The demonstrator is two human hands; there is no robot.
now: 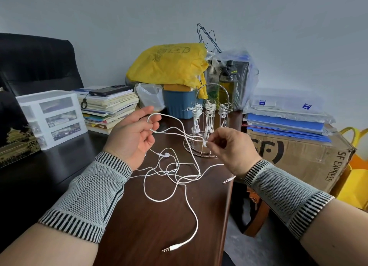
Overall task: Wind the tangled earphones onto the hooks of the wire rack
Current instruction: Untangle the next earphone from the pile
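Left hand is lying palm-up with fingers relaxed, a loop of the white earphone cable draping over them. Right hand is pinching the cable just in front of the wire rack. Remaining tangle is lying on the bench near the rack's base, jack plug trailing well in front of it.

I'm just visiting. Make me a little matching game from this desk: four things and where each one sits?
Things:
1. phone
2. wire rack
3. yellow bag
4. blue folders

Places:
A. on the cardboard box
B. above the blue bin
C. on the book stack
D. on the table, behind the right hand

Pairs: 1-C, 2-D, 3-B, 4-A
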